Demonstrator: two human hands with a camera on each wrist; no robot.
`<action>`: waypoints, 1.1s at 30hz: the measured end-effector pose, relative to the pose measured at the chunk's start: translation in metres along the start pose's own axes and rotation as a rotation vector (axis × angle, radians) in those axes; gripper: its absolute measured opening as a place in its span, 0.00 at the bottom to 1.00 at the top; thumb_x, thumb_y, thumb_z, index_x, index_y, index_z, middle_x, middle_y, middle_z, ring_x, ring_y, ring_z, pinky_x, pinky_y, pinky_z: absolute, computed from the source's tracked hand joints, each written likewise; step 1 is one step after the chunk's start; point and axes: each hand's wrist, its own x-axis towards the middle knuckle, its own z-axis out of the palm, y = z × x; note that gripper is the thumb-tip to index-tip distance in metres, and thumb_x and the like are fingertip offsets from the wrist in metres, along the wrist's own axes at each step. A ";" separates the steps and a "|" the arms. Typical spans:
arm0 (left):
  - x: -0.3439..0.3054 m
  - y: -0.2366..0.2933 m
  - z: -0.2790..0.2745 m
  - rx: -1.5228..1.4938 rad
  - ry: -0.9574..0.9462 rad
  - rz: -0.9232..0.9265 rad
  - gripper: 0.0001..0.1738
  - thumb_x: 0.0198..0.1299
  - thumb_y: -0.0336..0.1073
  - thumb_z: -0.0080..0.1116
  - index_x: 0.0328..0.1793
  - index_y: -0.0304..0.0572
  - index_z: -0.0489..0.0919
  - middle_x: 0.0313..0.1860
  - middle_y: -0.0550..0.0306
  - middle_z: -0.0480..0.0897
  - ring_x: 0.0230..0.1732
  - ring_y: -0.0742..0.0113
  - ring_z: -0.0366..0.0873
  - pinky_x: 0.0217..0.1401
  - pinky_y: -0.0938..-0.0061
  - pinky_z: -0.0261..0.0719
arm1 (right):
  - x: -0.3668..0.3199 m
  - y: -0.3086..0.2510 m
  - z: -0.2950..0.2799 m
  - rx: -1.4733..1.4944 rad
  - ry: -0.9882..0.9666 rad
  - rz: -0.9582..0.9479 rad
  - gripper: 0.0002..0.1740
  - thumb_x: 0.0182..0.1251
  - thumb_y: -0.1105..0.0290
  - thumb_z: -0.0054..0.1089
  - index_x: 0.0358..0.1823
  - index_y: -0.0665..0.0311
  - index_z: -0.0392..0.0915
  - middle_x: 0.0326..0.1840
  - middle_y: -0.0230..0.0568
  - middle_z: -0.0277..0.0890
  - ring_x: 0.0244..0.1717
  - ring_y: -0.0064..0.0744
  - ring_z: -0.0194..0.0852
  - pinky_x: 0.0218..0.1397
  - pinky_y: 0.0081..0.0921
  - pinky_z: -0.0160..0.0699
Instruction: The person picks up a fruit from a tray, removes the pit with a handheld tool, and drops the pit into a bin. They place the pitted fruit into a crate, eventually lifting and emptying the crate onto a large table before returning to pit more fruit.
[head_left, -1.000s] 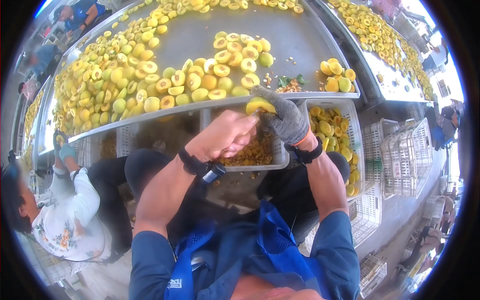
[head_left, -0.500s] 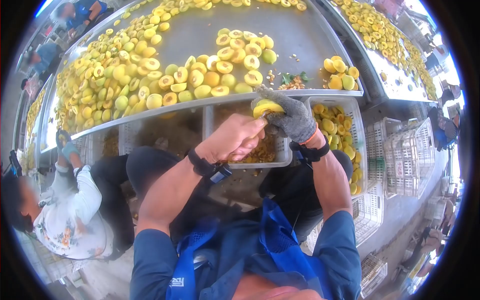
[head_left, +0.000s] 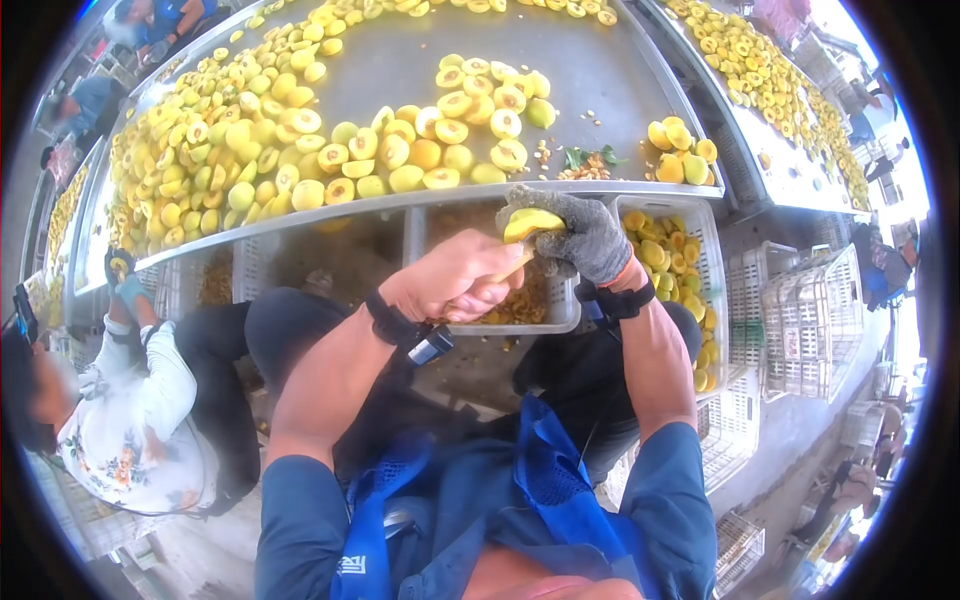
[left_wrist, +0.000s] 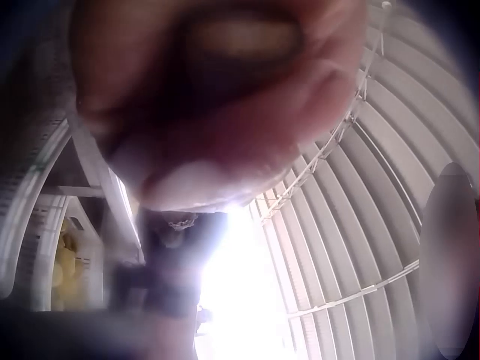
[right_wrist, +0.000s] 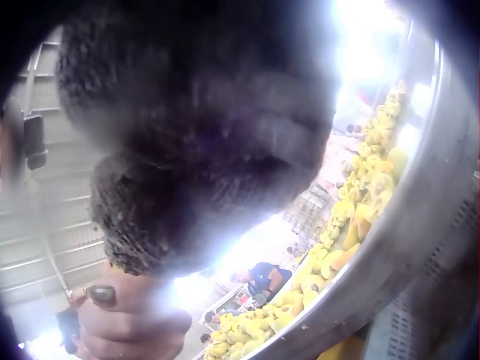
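My bare left hand has its fingers curled round a small tool with a tan handle; the tool's end points at the fruit. In the left wrist view that hand fills the top, blurred. My right hand, in a grey knitted glove, grips a yellow peach between thumb and fingers, just in front of the table edge. The dark glove hides the peach in the right wrist view. Below both hands stands a crate of brownish pits.
A metal table bears many halved peaches, a pile of pits with leaves and a few peaches at its right corner. A crate of peach halves stands right; stacked white crates lie beyond. Another person sits left.
The peach has turned in the gloved right hand and shows more of its rounded yellow side. My left hand has drawn slightly back from it, with the tan handle now more visible.
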 end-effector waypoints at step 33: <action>-0.003 -0.035 -0.028 1.441 0.414 0.256 0.22 0.70 0.49 0.56 0.40 0.33 0.83 0.33 0.34 0.87 0.40 0.35 0.86 0.45 0.46 0.84 | 0.082 0.017 0.026 -0.992 0.187 0.188 0.21 0.71 0.56 0.63 0.57 0.60 0.86 0.52 0.52 0.85 0.53 0.53 0.85 0.56 0.45 0.81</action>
